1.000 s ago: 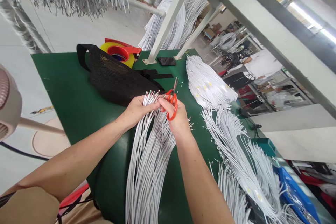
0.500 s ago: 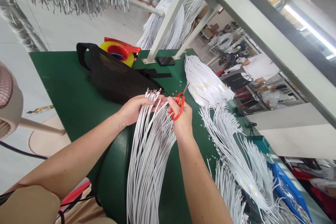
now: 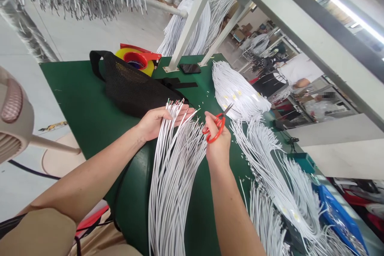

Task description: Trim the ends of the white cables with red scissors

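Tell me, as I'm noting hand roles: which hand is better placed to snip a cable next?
Right, probably: the right hand holds the scissors beside the cables, while the left hand is occupied holding some of them.

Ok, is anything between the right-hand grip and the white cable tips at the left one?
Nothing visible. The right-hand grip, holding red-handled scissors, is just right of the white cables in the left-hand grip; only green tabletop shows in the gap to the nearest tips there. The blades point away.
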A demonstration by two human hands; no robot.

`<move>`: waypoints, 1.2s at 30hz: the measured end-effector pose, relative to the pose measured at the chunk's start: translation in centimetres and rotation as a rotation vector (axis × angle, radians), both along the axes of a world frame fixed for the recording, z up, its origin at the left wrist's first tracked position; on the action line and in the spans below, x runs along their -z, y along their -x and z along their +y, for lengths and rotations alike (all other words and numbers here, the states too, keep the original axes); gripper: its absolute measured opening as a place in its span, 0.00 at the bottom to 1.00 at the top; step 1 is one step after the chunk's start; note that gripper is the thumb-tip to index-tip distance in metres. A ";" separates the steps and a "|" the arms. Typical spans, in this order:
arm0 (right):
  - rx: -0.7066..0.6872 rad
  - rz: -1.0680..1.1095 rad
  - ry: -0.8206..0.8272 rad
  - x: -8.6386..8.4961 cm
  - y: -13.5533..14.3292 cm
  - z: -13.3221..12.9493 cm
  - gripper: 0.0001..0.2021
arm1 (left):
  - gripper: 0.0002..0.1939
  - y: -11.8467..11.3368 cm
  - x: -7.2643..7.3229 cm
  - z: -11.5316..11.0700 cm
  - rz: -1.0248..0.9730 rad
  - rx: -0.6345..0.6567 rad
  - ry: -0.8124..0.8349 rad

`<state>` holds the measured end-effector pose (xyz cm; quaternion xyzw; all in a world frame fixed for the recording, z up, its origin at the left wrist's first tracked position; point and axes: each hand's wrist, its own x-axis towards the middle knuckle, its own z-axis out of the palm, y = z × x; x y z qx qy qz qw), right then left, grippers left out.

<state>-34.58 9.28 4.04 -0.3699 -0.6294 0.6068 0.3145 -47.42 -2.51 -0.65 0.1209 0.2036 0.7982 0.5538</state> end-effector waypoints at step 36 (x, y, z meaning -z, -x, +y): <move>-0.049 -0.832 -0.297 8.8 -20.9 -0.8 0.17 | 0.35 -0.3 0.2 0.0 0.225 -0.083 -0.030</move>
